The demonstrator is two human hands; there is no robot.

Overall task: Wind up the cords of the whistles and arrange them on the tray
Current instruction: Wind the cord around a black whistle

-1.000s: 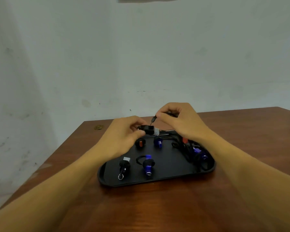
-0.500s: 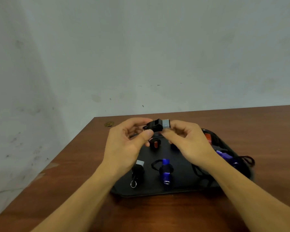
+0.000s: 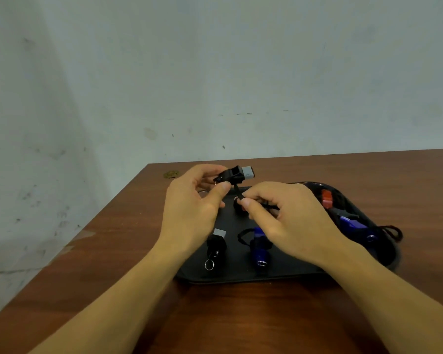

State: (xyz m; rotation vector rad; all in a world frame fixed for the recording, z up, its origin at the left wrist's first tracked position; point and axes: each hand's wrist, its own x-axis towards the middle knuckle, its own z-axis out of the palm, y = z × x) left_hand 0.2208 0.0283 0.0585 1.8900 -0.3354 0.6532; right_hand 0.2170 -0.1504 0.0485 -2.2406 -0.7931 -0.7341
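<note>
My left hand (image 3: 192,208) pinches a black whistle with a grey mouthpiece (image 3: 237,173) above the back of the black tray (image 3: 241,275). Its black cord (image 3: 237,191) runs down to my right hand (image 3: 284,221), which pinches it between thumb and forefinger. On the tray lie a wound black whistle with a grey tip and a ring (image 3: 216,245), a blue whistle (image 3: 258,247), and a red-tipped one (image 3: 239,206) partly hidden behind my right hand. At the tray's right end sit a red whistle (image 3: 327,199) and a blue whistle (image 3: 353,223) among loose black cords (image 3: 391,231).
The tray sits on a brown wooden table (image 3: 241,315) set against a pale wall. A small brass-coloured disc (image 3: 171,174) lies near the table's far left corner. The table's left edge runs diagonally close to my left forearm.
My right hand has dropped from the whistle's mouthpiece to pinch the cord below it. My left hand keeps hold of the whistle. The camera view has shifted slightly.
</note>
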